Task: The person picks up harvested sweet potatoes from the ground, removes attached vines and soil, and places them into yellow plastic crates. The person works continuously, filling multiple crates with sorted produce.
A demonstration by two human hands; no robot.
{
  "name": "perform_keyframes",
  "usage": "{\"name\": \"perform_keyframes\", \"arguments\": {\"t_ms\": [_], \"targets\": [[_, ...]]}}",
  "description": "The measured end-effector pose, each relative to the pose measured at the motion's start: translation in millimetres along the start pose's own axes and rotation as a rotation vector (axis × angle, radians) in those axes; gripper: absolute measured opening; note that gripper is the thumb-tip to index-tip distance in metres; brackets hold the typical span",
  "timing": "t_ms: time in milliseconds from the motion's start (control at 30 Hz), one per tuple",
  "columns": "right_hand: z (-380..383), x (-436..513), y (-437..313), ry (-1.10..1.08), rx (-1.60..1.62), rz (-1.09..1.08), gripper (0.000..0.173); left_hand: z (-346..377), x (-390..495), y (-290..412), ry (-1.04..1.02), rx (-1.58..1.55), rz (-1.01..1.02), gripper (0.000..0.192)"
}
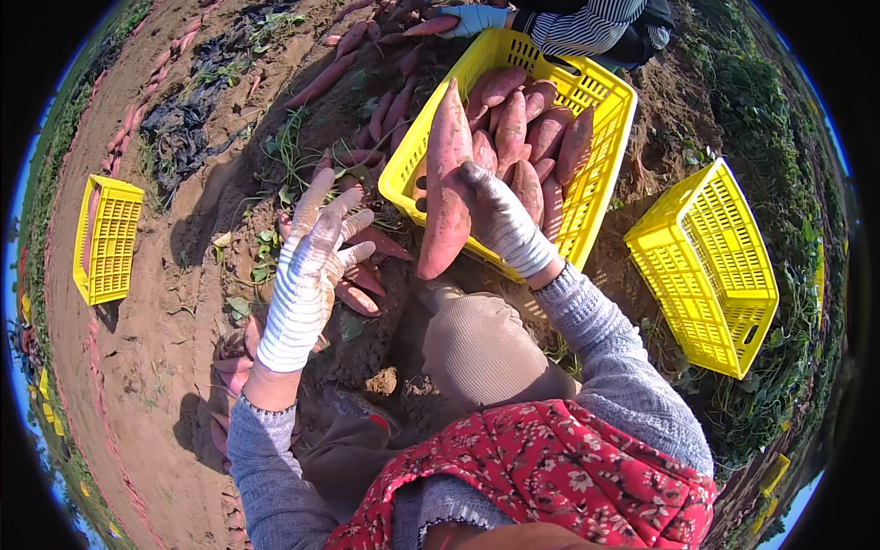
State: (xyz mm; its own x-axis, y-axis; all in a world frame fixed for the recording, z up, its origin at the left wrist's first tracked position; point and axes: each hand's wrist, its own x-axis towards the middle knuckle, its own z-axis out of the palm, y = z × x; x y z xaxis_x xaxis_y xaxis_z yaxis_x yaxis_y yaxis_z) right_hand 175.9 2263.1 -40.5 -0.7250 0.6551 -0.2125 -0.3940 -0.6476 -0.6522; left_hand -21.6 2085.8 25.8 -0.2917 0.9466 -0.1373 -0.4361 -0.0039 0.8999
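Observation:
My right hand (505, 213), in a soiled white-striped glove, grips a large red-skinned sweet potato (445, 199) from its right side. The root stands out lengthwise over the near left corner of a yellow plastic crate (598, 227). Inside the crate lie several sweet potatoes (512, 130), and part of its floor shows. My left hand (323, 234), gloved alike, is raised over the sweet potatoes on the soil (357, 299), its fingers spread with nothing held in them.
At the top, a co-worker's gloved hand (474, 19) holds a sweet potato (432, 26) beside the crate. Another yellow crate (708, 268) stands tilted at right; one more (110, 237) is at left. Black plastic film (175, 127) lies on the soil. Green vines (749, 103) cover the right side.

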Motion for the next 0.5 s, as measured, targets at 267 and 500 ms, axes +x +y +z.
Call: {"name": "perform_keyframes", "arguments": {"t_ms": [267,500], "targets": [[-126.5,47.4,-60.4,0.493,-0.324,-0.107,0.062,-130.3,-131.7,-4.4,0.492,-0.01,-0.269,0.065],[-125.4,155.7,-44.3,0.579,-0.954,-0.129,0.078,-173.4,-171.3,-42.5,0.581,-0.198,-0.206,0.055]]}}
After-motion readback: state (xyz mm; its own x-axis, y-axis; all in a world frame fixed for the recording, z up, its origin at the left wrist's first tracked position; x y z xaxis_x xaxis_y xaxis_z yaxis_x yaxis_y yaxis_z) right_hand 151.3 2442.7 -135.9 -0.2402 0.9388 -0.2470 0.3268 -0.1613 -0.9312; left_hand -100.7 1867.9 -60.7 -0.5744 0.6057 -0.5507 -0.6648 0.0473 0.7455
